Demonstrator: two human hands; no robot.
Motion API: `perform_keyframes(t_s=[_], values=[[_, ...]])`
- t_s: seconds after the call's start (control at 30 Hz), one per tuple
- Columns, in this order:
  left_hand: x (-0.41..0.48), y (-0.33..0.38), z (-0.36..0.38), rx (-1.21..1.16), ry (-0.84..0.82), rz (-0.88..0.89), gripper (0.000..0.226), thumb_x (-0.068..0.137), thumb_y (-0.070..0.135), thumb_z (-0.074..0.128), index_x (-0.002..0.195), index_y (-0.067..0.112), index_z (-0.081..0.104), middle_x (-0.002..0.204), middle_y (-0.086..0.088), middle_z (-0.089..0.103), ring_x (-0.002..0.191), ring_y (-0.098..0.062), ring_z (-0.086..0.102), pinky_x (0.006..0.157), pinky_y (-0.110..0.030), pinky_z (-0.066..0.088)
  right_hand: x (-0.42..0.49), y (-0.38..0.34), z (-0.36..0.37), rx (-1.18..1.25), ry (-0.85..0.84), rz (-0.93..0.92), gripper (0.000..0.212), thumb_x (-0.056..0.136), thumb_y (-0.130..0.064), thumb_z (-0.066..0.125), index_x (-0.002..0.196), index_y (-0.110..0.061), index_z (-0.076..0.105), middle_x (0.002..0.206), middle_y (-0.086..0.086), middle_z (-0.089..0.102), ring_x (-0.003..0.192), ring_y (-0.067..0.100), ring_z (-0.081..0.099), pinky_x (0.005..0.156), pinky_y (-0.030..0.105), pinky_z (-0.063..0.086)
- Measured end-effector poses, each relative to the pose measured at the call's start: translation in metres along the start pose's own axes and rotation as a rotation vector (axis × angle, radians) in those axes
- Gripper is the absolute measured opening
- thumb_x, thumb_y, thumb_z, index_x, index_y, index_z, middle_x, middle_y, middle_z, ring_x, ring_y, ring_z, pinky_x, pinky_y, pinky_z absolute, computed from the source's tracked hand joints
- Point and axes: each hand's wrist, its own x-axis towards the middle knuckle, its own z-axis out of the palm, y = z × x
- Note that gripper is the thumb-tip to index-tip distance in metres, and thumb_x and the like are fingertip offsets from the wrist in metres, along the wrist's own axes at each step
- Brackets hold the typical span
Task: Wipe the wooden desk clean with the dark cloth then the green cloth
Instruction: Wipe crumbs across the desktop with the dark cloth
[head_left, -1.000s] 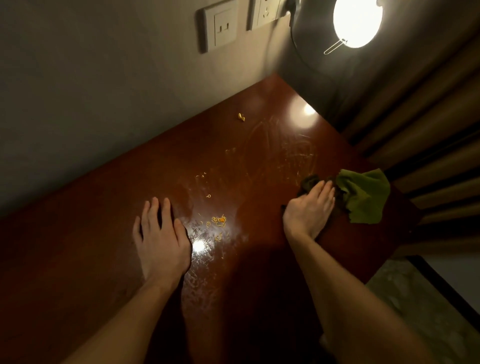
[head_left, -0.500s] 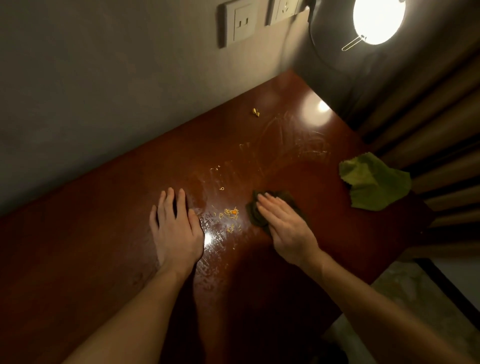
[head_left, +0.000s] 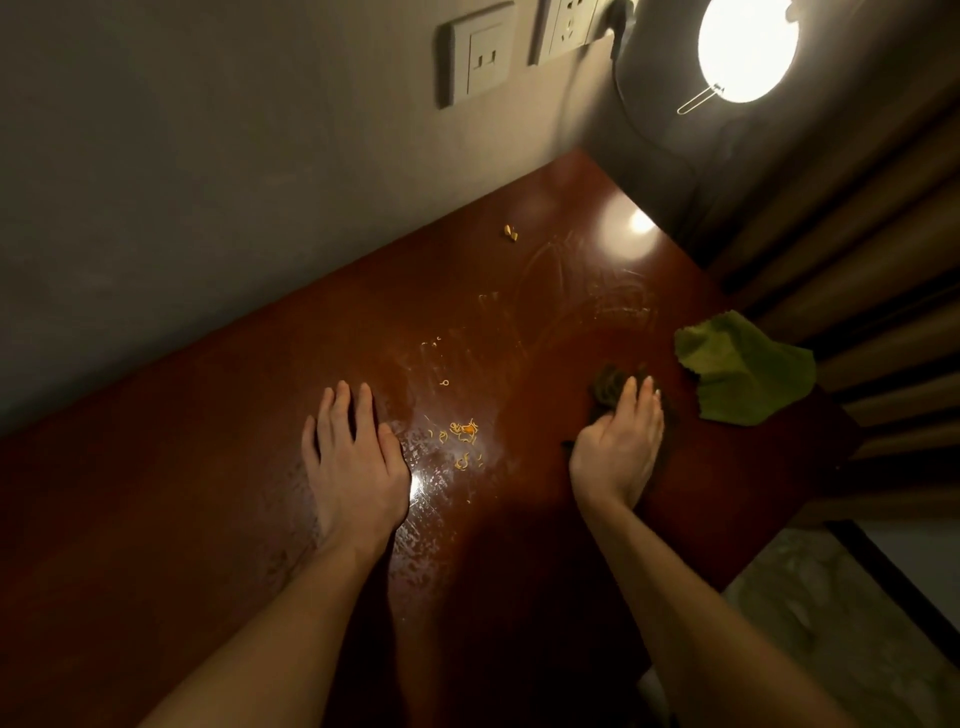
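My right hand (head_left: 618, 447) presses flat on the dark cloth (head_left: 608, 382), which lies on the reddish wooden desk (head_left: 208, 467); most of the cloth is hidden under the palm. The green cloth (head_left: 743, 369) lies crumpled just right of it near the desk's right edge. My left hand (head_left: 350, 457) rests flat on the desk with straight fingers. Between the hands lie several yellow-orange crumbs (head_left: 462, 434) on a wet, smeared patch. One more crumb (head_left: 510, 232) sits farther back.
A wall with two sockets (head_left: 478, 54) runs along the desk's far side. A bright round lamp (head_left: 748, 49) shines at the top right. Curtains (head_left: 857, 260) hang beside the desk's right edge, and floor (head_left: 831, 623) shows below it.
My right hand slid the dark cloth left toward the crumbs, then back right beside the green cloth. My left hand has stayed planted.
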Motion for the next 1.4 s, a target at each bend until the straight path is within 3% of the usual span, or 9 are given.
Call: perform_keyframes(t_s=[0.17,0.4,0.63,0.7,0.8,0.97,1.2,1.4], values=[[0.001,-0.001,0.001,0.002,0.005,0.010,0.057,0.111,0.035,0.028,0.164,0.015,0.032,0.172,-0.009,0.026,0.162,-0.022,0.012,0.132,-0.046,0.004,0.055,-0.019,0.012,0.012,-0.016,-0.022,0.059,0.107,-0.016,0.036,0.165,-0.014,0.027,0.174,0.002,0.019,0.161,0.017,0.010,0.132,0.037,0.007],[0.001,-0.002,0.004,0.015,0.014,0.025,0.058,0.110,0.036,0.027,0.164,0.014,0.031,0.172,-0.010,0.026,0.162,-0.023,0.014,0.132,-0.047,0.007,0.113,-0.042,0.017,0.082,-0.055,-0.119,0.058,0.101,-0.012,0.042,0.160,-0.012,0.042,0.169,0.003,0.033,0.159,0.019,0.022,0.131,0.035,0.012],[0.001,-0.002,0.003,0.002,0.013,0.019,0.056,0.112,0.034,0.032,0.164,0.014,0.031,0.172,-0.010,0.026,0.162,-0.023,0.013,0.132,-0.048,0.007,0.097,-0.016,0.009,0.066,-0.338,-0.692,0.049,0.106,-0.007,0.048,0.155,-0.014,0.050,0.164,0.000,0.043,0.157,0.016,0.028,0.130,0.028,0.014],[0.001,-0.003,0.002,-0.002,0.016,0.022,0.057,0.111,0.035,0.030,0.164,0.014,0.032,0.172,-0.010,0.026,0.162,-0.024,0.013,0.132,-0.047,0.007,0.077,-0.008,0.002,0.054,-0.374,-0.787,0.048,0.106,-0.008,0.047,0.154,-0.012,0.051,0.163,0.002,0.044,0.156,0.014,0.028,0.128,0.019,0.007],[0.001,-0.003,0.001,-0.001,0.004,0.025,0.058,0.111,0.036,0.028,0.164,0.014,0.032,0.172,-0.009,0.026,0.162,-0.023,0.013,0.132,-0.048,0.007,0.030,0.008,-0.006,0.056,-0.413,-0.841,0.052,0.102,-0.009,0.045,0.154,-0.012,0.050,0.163,0.000,0.042,0.156,0.008,0.023,0.129,0.021,0.005],[0.001,-0.002,0.000,0.005,-0.003,0.016,0.058,0.111,0.036,0.027,0.164,0.014,0.032,0.172,-0.009,0.026,0.162,-0.023,0.013,0.132,-0.049,0.009,-0.009,0.021,-0.004,0.049,-0.272,-0.604,0.051,0.105,-0.011,0.043,0.157,-0.010,0.046,0.166,0.006,0.038,0.158,0.019,0.026,0.130,0.043,0.023],[0.000,0.000,0.001,-0.005,0.004,0.012,0.055,0.112,0.033,0.033,0.163,0.013,0.033,0.171,-0.011,0.027,0.162,-0.024,0.015,0.132,-0.048,0.008,0.043,-0.019,0.009,-0.042,-0.035,-0.102,0.059,0.107,-0.017,0.036,0.165,-0.012,0.025,0.175,0.005,0.016,0.162,0.020,0.009,0.132,0.040,0.010],[0.000,-0.002,0.005,-0.009,0.035,0.022,0.060,0.108,0.037,0.027,0.162,0.012,0.036,0.170,-0.013,0.031,0.161,-0.024,0.017,0.132,-0.047,0.007,0.117,-0.048,0.029,0.030,0.090,0.039,0.065,0.097,-0.012,0.038,0.161,-0.001,0.032,0.171,0.016,0.026,0.160,0.028,0.019,0.131,0.039,0.010]])
